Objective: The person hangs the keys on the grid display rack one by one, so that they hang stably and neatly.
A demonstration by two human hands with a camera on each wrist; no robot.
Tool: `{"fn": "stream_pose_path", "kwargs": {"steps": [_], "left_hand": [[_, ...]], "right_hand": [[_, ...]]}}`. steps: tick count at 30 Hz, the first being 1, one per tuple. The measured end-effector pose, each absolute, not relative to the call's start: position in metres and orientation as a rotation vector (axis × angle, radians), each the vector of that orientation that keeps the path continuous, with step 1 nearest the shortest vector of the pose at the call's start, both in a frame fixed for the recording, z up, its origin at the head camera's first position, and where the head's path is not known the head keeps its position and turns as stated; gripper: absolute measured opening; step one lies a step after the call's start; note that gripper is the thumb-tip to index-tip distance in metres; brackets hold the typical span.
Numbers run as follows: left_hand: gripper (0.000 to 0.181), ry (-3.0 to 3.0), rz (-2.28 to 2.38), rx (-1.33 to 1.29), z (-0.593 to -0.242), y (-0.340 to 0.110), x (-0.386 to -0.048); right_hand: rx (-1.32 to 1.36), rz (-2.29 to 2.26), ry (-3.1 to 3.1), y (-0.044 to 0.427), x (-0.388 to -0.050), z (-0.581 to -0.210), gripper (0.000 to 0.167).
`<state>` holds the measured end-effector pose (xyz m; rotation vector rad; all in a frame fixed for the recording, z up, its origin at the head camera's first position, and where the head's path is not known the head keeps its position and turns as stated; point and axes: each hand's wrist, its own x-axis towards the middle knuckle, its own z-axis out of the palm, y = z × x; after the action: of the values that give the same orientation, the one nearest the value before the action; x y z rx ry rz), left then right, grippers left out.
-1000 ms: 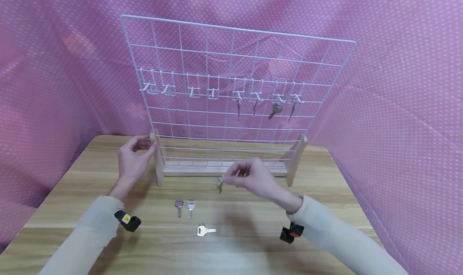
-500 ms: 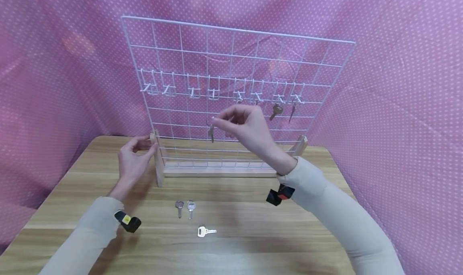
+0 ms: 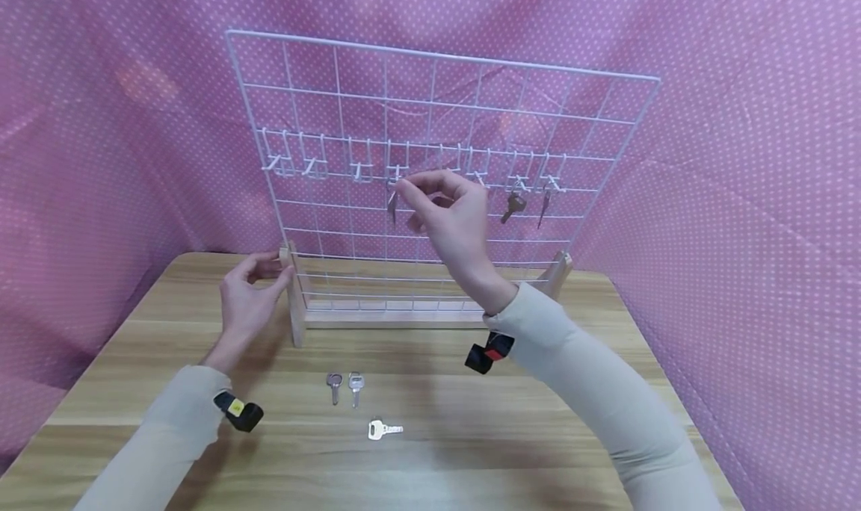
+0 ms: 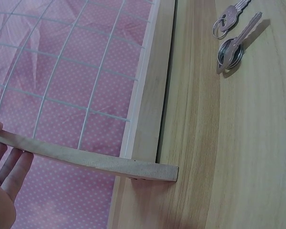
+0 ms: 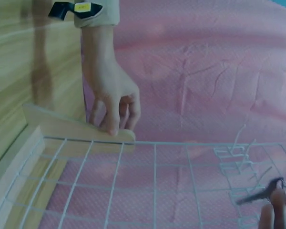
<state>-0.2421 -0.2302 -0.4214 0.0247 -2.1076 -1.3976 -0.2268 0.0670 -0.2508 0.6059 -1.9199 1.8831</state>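
Note:
My right hand (image 3: 452,211) pinches a key (image 3: 392,203) by its ring, right at the fourth hook from the left (image 3: 397,172) on the white wire grid (image 3: 444,57). In the right wrist view the key (image 5: 258,195) points left from the fingertips, beside the hooks; whether its ring touches a hook I cannot tell. My left hand (image 3: 247,294) grips the rack's left wooden upright (image 3: 294,302) between thumb and fingers; the left wrist view shows the fingers on the upright (image 4: 100,162). Keys hang from hooks at the right, such as a brass-toned key (image 3: 514,205).
Two keys lie side by side on the table, a dark one (image 3: 334,387) and a silver one (image 3: 356,388). Nearer the front lies a third key (image 3: 385,429). Three hooks at the left, one of them (image 3: 313,167), hold no key. A pink dotted cloth (image 3: 740,197) surrounds the table.
My right hand has risen from low in front of the rack's base to hook height, carrying the key. My left hand has stayed on the upright.

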Motion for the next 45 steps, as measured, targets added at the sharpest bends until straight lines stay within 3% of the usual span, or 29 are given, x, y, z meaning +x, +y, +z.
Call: {"fn": "stream_pose_path", "kwargs": {"steps": [24,45], "left_hand": [[0.029,-2.125,-1.382,0.030,-0.422,-0.230,-0.242],[0.029,-2.125,-1.381,0.034,-0.422,-0.229,-0.241]], "right_hand": [[0.512,1.948,-1.870,0.058,-0.226,-0.279,0.017],[0.892,1.743,-2.607,0.087,-0.159,-0.403,0.019]]}}
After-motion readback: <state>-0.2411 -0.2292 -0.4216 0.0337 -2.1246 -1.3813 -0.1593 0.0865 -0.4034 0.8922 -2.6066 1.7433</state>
